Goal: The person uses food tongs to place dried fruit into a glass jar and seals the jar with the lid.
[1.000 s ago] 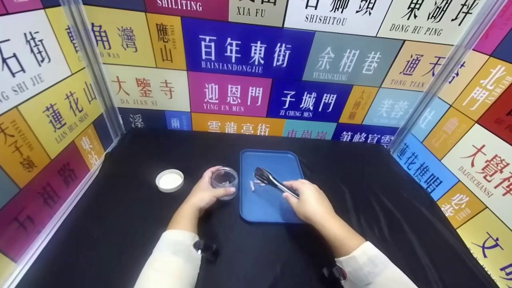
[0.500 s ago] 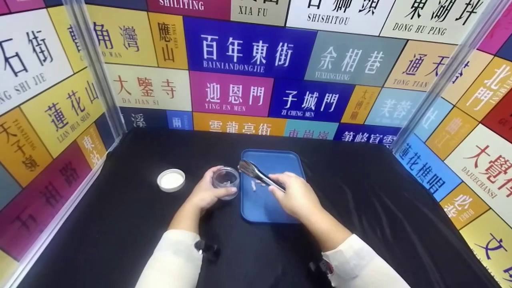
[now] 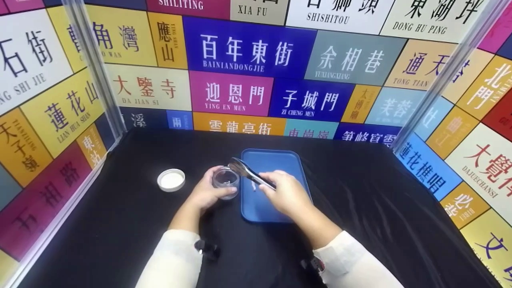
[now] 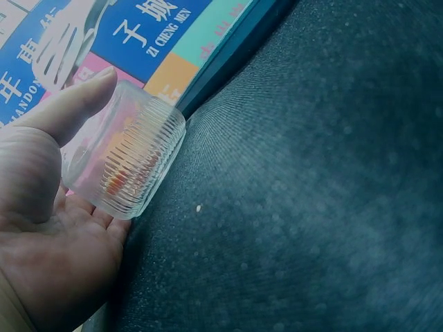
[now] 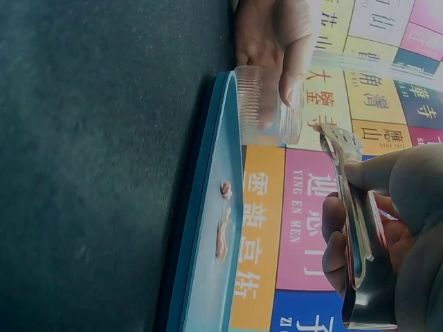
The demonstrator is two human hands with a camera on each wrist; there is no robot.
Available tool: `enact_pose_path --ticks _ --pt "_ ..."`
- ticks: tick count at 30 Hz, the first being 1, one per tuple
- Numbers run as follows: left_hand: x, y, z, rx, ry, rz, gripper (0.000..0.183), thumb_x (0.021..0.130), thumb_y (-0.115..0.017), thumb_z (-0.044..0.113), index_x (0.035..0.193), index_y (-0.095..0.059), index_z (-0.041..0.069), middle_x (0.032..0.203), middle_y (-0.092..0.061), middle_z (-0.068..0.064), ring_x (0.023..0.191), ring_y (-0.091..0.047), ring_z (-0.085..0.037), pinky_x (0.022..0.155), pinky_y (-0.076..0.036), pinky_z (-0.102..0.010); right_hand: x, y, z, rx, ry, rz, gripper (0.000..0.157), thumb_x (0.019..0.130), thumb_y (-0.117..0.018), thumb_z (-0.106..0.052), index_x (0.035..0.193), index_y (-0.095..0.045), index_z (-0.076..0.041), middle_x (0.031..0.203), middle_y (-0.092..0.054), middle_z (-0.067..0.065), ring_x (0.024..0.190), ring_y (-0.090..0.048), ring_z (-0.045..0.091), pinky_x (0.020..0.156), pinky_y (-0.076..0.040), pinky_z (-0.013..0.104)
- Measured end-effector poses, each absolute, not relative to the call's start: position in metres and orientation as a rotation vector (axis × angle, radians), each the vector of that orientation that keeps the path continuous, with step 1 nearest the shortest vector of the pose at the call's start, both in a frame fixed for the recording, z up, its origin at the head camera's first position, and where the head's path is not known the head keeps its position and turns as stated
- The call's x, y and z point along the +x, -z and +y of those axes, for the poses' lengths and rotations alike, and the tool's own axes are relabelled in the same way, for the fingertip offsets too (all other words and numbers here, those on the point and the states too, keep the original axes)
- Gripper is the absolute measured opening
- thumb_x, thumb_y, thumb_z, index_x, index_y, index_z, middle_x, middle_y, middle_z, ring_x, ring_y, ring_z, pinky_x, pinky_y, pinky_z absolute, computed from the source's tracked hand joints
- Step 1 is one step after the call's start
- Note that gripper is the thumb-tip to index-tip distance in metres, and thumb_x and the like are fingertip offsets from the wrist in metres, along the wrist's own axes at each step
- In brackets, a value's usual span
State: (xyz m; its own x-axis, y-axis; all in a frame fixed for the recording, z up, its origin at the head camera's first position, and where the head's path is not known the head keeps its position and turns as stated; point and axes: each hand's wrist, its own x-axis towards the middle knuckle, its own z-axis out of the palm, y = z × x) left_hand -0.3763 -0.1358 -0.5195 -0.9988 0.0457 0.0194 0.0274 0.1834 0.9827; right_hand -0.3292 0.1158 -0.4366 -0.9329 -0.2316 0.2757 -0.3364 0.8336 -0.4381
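Observation:
My left hand (image 3: 205,191) grips a clear ribbed jar (image 4: 142,155), thumb and fingers round its side. The jar is uncapped, and small bits show inside it in the head view. My right hand (image 3: 286,193) holds metal serving tongs (image 3: 249,173) with slotted heads. Those heads hover at the jar's upper right rim. Whether the tongs pinch anything is too small to tell. On the blue tray (image 3: 276,160) lie small pinkish-brown pieces, a thin strip (image 5: 223,235) and a rounder lump (image 5: 226,189) in the right wrist view.
A round white lid (image 3: 171,180) lies on the black-covered table (image 3: 132,224), left of the jar. Panels printed with coloured signs (image 3: 248,52) close in the back and both sides. The tray stands just right of the jar.
My right hand has carried the tongs leftward, from over the pieces on the tray to the jar's rim. The left hand and the jar stay nearly still.

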Motion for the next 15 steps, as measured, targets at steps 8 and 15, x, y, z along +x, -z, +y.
enact_pose_path --ticks 8,15 --pt "-0.378 0.522 -0.136 0.084 -2.019 2.398 0.095 0.078 -0.096 0.021 0.157 -0.046 0.015 0.159 -0.057 -0.013 0.145 -0.055 -0.034 0.13 -0.035 -0.053 -0.332 0.44 0.108 0.475 -0.747 -2.793 0.033 0.099 -0.078 -0.03 0.132 -0.078 -0.027 0.122 -0.078 -0.001 0.116 -0.072 0.024 0.106 -0.057 0.047" --pt "-0.378 0.521 -0.136 0.092 -2.031 2.387 0.095 0.077 -0.096 0.021 0.157 -0.046 0.013 0.159 -0.057 -0.014 0.145 -0.056 -0.035 0.129 -0.035 -0.054 -0.333 0.443 0.104 0.498 -0.75 -2.795 0.036 0.1 -0.076 -0.03 0.136 -0.075 -0.026 0.128 -0.078 0.002 0.122 -0.072 0.026 0.111 -0.056 0.048"
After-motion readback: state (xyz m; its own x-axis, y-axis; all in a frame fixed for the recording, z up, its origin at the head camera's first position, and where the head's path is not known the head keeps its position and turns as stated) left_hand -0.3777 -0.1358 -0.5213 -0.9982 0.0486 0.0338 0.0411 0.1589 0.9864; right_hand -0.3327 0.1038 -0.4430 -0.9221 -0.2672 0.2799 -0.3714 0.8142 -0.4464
